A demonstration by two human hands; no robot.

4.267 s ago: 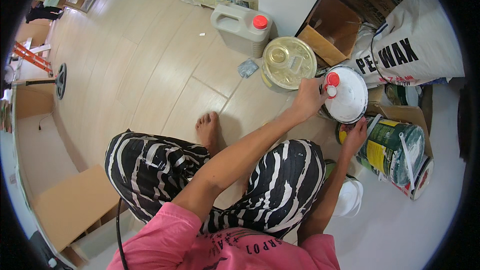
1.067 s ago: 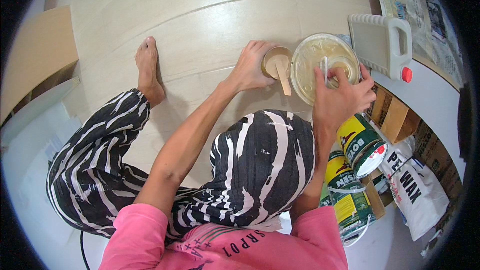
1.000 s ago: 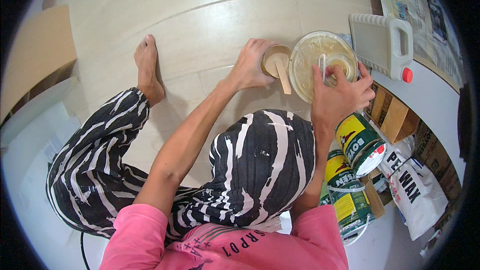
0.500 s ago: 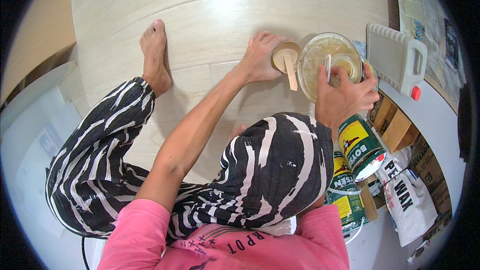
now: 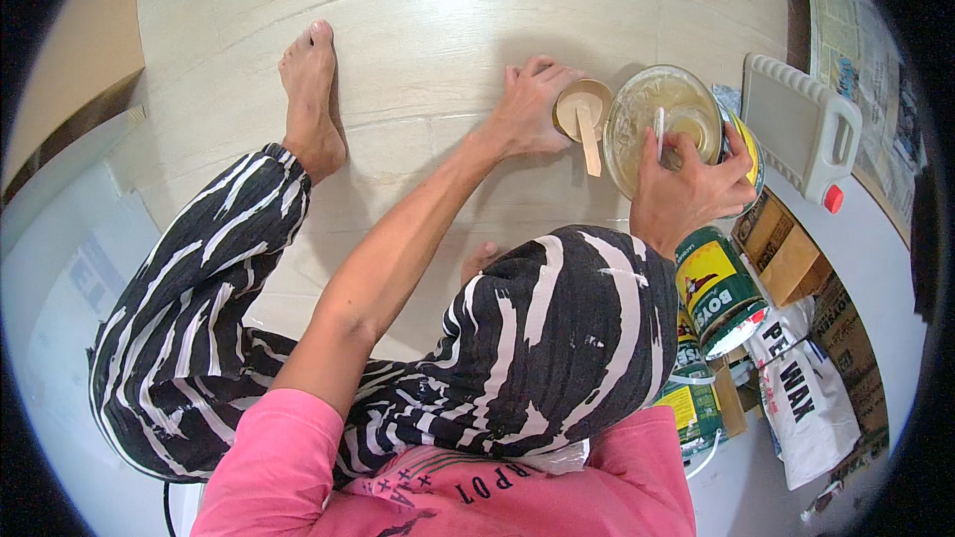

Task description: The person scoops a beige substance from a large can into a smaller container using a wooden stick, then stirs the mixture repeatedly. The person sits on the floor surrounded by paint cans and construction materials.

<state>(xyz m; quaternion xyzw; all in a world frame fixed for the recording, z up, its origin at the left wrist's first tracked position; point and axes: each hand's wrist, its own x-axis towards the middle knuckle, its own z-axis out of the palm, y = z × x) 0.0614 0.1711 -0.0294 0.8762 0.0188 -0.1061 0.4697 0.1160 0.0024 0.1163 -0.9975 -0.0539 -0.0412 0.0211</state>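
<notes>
My left hand is curled round a small cup with beige stuff inside. A flat wooden stick leans out over the cup's near rim. Just right of it is a tin with a wide round top, smeared with pale paste around an inner ring; a yellow and dark label shows on its right side. Over this top, my right hand pinches a thin white piece between thumb and fingers, while other fingers reach to the tin's right edge. What the white piece is, I cannot tell.
Right of the tin stands a white jug with a red cap. Nearer me are green and yellow paint tins, a wooden block and a white bag. Newspaper lies far right; a brown board is far left.
The view has shifted slightly, so most things sit a little further right. More of the tin's label shows beside my right fingers. Both hands keep much the same grip.
</notes>
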